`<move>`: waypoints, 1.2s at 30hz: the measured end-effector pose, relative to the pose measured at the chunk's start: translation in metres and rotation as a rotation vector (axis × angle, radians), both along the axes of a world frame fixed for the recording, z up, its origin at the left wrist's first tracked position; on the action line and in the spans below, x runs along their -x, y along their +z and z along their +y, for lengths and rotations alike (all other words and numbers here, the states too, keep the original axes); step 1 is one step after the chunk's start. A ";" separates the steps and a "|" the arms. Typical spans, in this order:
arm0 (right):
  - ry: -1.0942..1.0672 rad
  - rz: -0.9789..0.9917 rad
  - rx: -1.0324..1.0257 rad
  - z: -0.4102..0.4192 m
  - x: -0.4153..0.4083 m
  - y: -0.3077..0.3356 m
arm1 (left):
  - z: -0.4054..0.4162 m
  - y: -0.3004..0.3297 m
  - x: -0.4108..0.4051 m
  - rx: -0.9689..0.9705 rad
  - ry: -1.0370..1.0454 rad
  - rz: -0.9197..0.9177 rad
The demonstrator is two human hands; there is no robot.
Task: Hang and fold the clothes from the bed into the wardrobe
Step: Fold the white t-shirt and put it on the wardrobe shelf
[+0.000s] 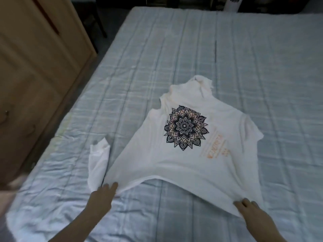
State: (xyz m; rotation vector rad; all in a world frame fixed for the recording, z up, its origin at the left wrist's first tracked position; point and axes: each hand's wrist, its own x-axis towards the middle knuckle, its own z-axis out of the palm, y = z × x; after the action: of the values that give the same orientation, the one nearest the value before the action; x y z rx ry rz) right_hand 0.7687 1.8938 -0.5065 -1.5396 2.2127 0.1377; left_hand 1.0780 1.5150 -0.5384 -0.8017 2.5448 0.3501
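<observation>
- The white T-shirt lies spread on the bed, mandala print up.
- My left hand pinches its near left hem corner.
- My right hand has its grip closed on the right hem corner.
- The wardrobe stands to my left.

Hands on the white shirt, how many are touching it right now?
2: the left hand holds the white shirt at its near-left hem corner, the right hand at its near-right hem corner.
</observation>
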 end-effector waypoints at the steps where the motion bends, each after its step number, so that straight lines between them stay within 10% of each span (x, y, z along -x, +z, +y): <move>1: -0.027 0.063 -0.056 0.051 0.038 -0.009 | 0.011 0.003 0.000 -0.095 0.026 -0.062; 4: -0.321 0.084 -0.109 0.044 0.027 0.003 | 0.035 0.032 0.016 -0.046 0.061 -0.182; 15: -0.383 0.270 -0.396 0.079 -0.018 0.044 | 0.097 0.037 -0.026 -0.379 0.264 -0.371; 18: -0.384 0.319 -0.304 0.073 -0.041 0.048 | 0.086 0.034 -0.042 -0.517 0.362 -0.179; 22: -0.565 0.283 -0.201 0.047 -0.083 0.005 | 0.054 0.025 -0.069 -0.064 0.366 0.393; 29: -0.245 -0.203 0.363 -0.129 -0.205 -0.011 | 0.035 -0.003 -0.085 -0.412 0.879 0.449; 32: -0.611 -0.736 0.355 -0.187 -0.252 -0.002 | 0.049 0.013 -0.080 -0.717 1.000 0.660; 36: -1.009 -1.132 0.357 -0.227 -0.269 0.019 | 0.067 0.039 -0.081 -0.959 0.654 0.615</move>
State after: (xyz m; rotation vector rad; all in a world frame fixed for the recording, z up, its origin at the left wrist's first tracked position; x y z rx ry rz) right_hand 1.0378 1.6666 -0.4871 -0.2244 1.7391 -1.1559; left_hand 1.1594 1.5817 -0.4997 -1.1724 2.0338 2.0747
